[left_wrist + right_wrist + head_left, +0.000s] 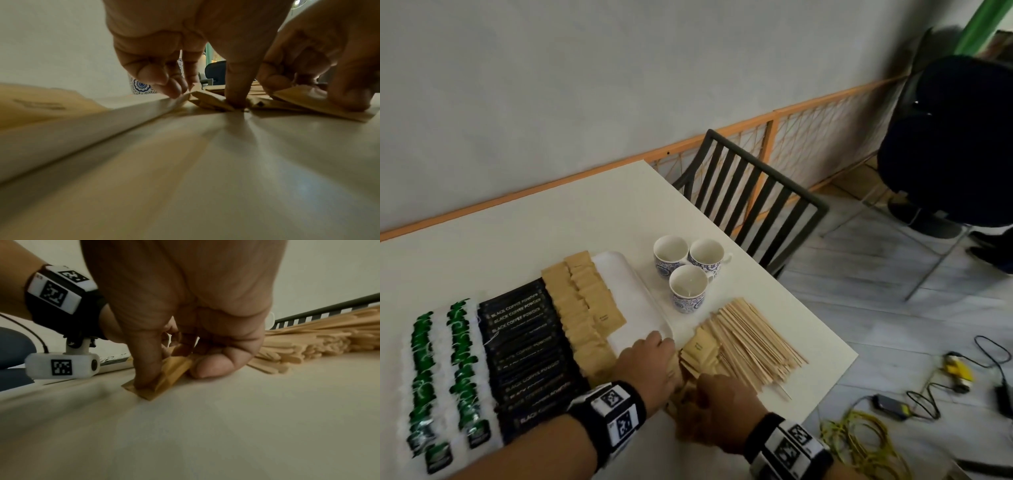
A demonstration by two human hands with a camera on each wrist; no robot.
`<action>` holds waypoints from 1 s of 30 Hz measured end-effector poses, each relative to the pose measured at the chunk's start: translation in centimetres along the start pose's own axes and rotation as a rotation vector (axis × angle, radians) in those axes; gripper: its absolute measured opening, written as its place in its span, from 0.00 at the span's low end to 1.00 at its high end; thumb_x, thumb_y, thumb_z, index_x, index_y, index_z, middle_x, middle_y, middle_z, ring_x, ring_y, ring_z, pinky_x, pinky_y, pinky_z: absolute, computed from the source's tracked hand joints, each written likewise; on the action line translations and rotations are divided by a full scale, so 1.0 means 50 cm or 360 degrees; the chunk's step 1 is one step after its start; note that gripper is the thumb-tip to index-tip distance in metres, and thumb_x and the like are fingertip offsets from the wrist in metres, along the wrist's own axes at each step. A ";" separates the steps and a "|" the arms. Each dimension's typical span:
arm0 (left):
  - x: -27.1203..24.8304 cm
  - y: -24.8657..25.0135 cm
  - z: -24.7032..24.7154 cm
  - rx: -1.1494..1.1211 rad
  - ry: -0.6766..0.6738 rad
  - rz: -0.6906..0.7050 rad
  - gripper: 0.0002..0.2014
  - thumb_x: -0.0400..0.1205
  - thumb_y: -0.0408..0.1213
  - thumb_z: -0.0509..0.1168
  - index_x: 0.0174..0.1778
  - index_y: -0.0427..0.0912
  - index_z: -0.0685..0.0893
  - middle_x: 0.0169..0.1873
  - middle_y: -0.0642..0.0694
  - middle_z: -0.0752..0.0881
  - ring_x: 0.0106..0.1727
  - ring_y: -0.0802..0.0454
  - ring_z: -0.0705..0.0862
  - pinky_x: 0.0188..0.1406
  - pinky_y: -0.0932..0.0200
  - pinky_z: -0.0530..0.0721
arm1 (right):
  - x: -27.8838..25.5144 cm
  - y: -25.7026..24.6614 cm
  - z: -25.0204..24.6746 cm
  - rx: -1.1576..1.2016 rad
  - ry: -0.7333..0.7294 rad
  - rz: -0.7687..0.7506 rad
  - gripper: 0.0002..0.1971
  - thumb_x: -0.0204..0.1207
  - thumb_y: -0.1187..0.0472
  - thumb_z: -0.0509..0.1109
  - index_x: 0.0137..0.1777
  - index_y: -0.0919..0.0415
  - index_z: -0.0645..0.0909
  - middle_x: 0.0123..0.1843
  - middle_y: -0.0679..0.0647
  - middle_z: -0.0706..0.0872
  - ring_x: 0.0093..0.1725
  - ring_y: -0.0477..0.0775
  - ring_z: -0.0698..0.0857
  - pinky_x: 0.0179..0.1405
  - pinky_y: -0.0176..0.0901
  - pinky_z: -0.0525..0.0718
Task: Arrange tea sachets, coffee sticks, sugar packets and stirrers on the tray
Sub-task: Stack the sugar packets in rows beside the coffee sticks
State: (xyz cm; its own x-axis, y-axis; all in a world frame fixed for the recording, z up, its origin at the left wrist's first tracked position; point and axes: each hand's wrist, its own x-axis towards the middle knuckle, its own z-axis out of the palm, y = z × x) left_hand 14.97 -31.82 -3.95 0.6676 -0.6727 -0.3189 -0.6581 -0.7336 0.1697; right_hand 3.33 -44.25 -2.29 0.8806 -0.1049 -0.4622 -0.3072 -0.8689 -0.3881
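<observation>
A white tray holds rows of green-and-white tea sachets, black coffee sticks and brown sugar packets. Its right strip is bare. Loose sugar packets lie on the table by the tray's near right corner, beside a pile of wooden stirrers. My left hand curls down onto these loose packets, next to the tray rim. My right hand pinches a small bunch of packets between thumb and fingers against the table.
Three blue-patterned cups stand behind the stirrers, right of the tray. The table's right edge runs close past the stirrers. A black slatted chair stands at the far side, and cables lie on the floor.
</observation>
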 end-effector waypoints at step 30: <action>-0.198 -0.209 -0.099 -0.1445 0.0544 -0.0346 0.07 0.81 0.39 0.68 0.37 0.45 0.86 0.36 0.50 0.88 0.31 0.61 0.83 0.33 0.66 0.82 | 0.125 -0.191 -0.050 0.2114 -0.0941 -0.0300 0.19 0.88 0.52 0.55 0.58 0.67 0.80 0.49 0.67 0.85 0.40 0.61 0.86 0.37 0.44 0.83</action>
State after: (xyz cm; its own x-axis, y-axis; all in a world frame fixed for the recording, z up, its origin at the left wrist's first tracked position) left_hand 16.96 -17.98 2.04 0.9005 -0.4017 -0.1665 -0.0883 -0.5439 0.8345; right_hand 12.65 -37.82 0.53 0.7722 0.4508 -0.4477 -0.5940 0.2621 -0.7606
